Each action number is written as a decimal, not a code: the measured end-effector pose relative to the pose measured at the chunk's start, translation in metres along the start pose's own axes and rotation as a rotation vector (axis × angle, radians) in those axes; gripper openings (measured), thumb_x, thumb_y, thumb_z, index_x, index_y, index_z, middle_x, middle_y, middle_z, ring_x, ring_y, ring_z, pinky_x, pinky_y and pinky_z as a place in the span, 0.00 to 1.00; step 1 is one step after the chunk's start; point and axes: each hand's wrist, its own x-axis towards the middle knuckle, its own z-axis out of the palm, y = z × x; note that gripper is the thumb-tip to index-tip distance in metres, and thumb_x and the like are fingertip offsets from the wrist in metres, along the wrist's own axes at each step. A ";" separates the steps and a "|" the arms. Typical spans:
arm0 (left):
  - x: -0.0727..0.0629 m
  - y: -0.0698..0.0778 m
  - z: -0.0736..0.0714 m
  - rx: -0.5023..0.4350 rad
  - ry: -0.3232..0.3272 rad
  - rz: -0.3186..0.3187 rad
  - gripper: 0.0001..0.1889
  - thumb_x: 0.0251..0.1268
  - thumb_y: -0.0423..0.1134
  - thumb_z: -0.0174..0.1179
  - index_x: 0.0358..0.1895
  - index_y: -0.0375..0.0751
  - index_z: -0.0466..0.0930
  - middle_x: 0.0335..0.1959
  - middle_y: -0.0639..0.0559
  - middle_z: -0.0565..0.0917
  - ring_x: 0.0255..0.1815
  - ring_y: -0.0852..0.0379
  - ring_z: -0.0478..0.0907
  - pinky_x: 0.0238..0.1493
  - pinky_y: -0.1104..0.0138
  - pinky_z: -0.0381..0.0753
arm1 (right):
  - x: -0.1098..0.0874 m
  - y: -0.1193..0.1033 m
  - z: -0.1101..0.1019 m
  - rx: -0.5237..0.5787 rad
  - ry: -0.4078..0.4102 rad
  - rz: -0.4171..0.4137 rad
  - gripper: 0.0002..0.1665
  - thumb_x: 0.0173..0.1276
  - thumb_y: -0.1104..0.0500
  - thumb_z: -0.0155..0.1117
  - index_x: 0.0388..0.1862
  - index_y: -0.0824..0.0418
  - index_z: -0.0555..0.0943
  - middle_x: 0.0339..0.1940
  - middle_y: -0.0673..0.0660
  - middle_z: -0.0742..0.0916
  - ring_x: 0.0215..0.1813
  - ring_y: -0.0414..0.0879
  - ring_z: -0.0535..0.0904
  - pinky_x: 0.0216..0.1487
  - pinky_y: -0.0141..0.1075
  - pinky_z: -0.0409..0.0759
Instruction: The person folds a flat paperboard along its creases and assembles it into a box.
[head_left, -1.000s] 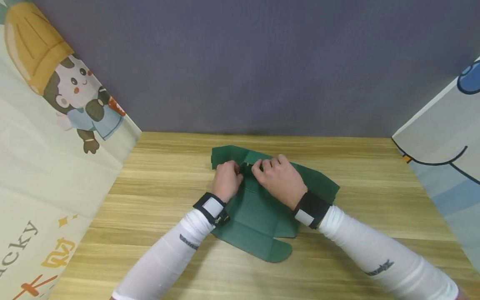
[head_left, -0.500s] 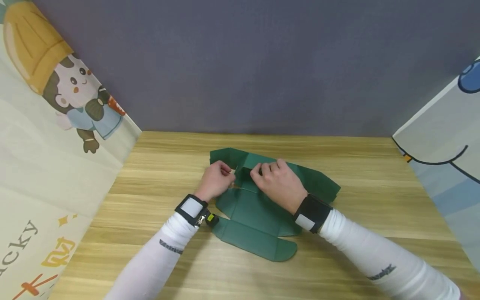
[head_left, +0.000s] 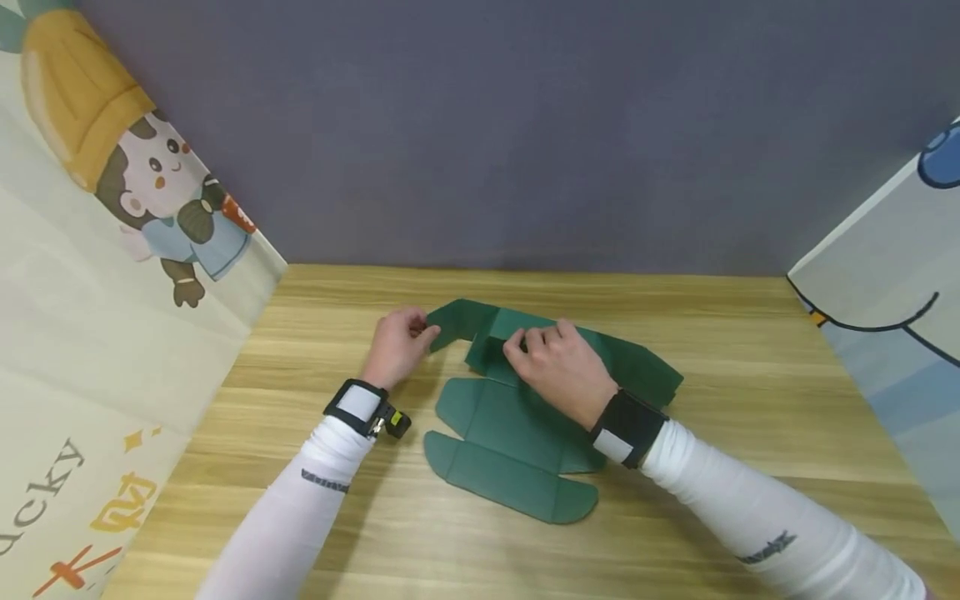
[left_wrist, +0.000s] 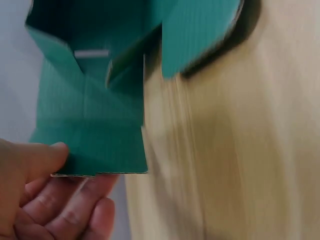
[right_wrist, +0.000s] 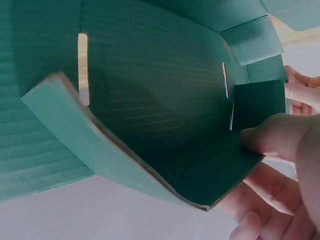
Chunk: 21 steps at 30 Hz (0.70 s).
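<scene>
A green cardboard box [head_left: 513, 429], partly folded, lies on the table with its near flaps spread flat and its far wall raised. My left hand [head_left: 400, 343] is at the far left end, pinching the end of a side flap [left_wrist: 110, 150]; in the left wrist view the thumb lies on top and the fingers behind. With thumb inside and fingers outside, my right hand [head_left: 562, 367] grips the raised far wall panel. Two narrow slots show in the green base [right_wrist: 160, 85] in the right wrist view. My right hand hides part of the box's middle in the head view.
The wooden table [head_left: 735, 333] runs back to a dark grey-blue wall [head_left: 525, 133]. Printed cloth panels border it, one with a cartoon figure [head_left: 172, 183] at the left and another [head_left: 900, 258] at the right.
My left hand has moved left from the box's inner corner to the end of the left flap, which it now pinches. The right hand stays on the far panel.
</scene>
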 end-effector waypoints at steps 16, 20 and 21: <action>-0.041 0.055 0.020 0.043 0.085 0.032 0.04 0.65 0.35 0.62 0.32 0.44 0.78 0.32 0.49 0.85 0.24 0.61 0.80 0.21 0.69 0.76 | 0.001 0.003 0.004 -0.040 -0.008 0.047 0.10 0.75 0.62 0.50 0.45 0.61 0.79 0.23 0.56 0.82 0.18 0.46 0.71 0.25 0.37 0.65; -0.046 0.065 0.029 0.056 0.103 0.064 0.05 0.64 0.34 0.63 0.30 0.44 0.78 0.29 0.51 0.86 0.23 0.63 0.79 0.22 0.70 0.76 | 0.003 0.005 0.004 -0.037 -0.027 0.050 0.10 0.75 0.61 0.51 0.47 0.62 0.80 0.24 0.57 0.83 0.18 0.45 0.70 0.25 0.37 0.65; -0.047 0.066 0.031 0.055 0.111 0.071 0.05 0.63 0.34 0.63 0.30 0.44 0.78 0.28 0.51 0.86 0.22 0.63 0.79 0.22 0.70 0.76 | 0.004 0.005 0.004 -0.036 -0.029 0.051 0.11 0.75 0.61 0.51 0.47 0.62 0.80 0.24 0.57 0.83 0.18 0.45 0.70 0.25 0.37 0.65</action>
